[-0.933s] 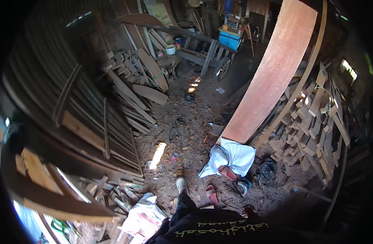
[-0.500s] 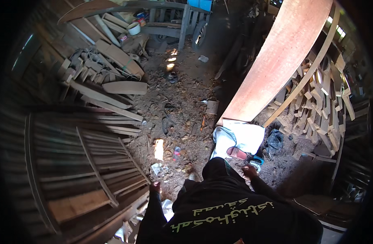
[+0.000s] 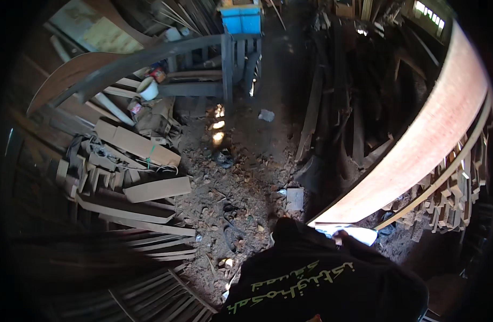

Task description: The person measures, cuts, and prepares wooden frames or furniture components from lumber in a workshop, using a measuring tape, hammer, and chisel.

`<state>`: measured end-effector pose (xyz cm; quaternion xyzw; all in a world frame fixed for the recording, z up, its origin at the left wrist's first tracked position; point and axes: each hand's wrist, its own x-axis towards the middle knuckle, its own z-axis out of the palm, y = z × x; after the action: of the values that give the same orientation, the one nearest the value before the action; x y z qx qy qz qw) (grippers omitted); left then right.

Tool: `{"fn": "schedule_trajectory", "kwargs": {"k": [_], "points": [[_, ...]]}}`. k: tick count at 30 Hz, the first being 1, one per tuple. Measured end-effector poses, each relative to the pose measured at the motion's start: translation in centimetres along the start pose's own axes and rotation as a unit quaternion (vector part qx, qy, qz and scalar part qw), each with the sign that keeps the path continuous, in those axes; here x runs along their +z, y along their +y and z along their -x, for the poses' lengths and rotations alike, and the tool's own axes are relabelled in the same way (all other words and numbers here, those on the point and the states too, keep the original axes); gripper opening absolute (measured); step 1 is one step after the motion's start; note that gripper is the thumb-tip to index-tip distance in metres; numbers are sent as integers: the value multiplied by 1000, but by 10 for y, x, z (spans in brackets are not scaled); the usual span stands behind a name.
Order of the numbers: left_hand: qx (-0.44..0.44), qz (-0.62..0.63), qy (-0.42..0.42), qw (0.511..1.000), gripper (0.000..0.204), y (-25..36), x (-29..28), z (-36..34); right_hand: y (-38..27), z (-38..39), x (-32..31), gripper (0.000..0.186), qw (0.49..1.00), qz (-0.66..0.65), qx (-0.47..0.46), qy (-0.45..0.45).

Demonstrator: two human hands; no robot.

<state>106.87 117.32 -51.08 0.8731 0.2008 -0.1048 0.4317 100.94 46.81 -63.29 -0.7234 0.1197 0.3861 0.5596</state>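
Observation:
My right hand (image 3: 339,238) shows small at the end of its dark sleeve, in front of a white sheet or sack (image 3: 361,234) on the ground. Its fingers are too small and shaded to read, and I cannot tell whether it touches the sheet. Right above the sheet rises a long, pale reddish wood panel (image 3: 413,161), leaning and curved by the lens. A thin wooden strip (image 3: 437,185) runs along the panel's right side. My left hand is out of sight. My dark printed shirt (image 3: 321,284) covers the lower middle of the picture.
Cut wood pieces (image 3: 445,204) are heaped at right. Boards (image 3: 158,190) lie stacked at left, above a slatted wooden frame (image 3: 150,295). Farther off stand a grey wooden frame (image 3: 226,70), a white bucket (image 3: 147,88) and a blue box (image 3: 241,20). Debris litters the dirt floor (image 3: 257,166).
The view has shifted forward, so floor and boards sit lower. My left hand has left the picture. The sandals by the white sheet no longer show; my right hand now appears before the sheet.

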Motion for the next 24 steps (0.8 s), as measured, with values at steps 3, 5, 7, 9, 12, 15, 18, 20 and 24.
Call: {"fn": "schedule_trajectory", "kwargs": {"k": [3,5,7,9,12,15,18,20,24], "points": [[-30,-33,-59,997,47,28,-12,-40,-196,-96,-16,13,988,-51,66,130],[12,1,-106,994,50,65,20,-121,-274,-157,-81,21,973,-160,-70,149],[40,12,-139,989,53,94,41,-196,-376,-211,-128,23,969,-91,-132,186],[61,21,-146,987,54,140,78,-283,-465,-242,-173,25,955,-19,-199,220],[7,95,-200,975,45,248,95,-441,-525,-298,-230,25,917,-157,-241,276],[55,86,-265,959,48,378,147,-609,-476,-344,-282,21,894,-289,-120,320],[312,26,-138,940,45,467,192,-757,-382,-391,-299,37,911,-368,20,185],[271,77,-225,933,47,615,212,-780,-341,-402,-330,37,885,-412,51,210],[309,113,-277,903,44,815,249,-846,-364,-507,-480,36,844,-487,89,204]]}}
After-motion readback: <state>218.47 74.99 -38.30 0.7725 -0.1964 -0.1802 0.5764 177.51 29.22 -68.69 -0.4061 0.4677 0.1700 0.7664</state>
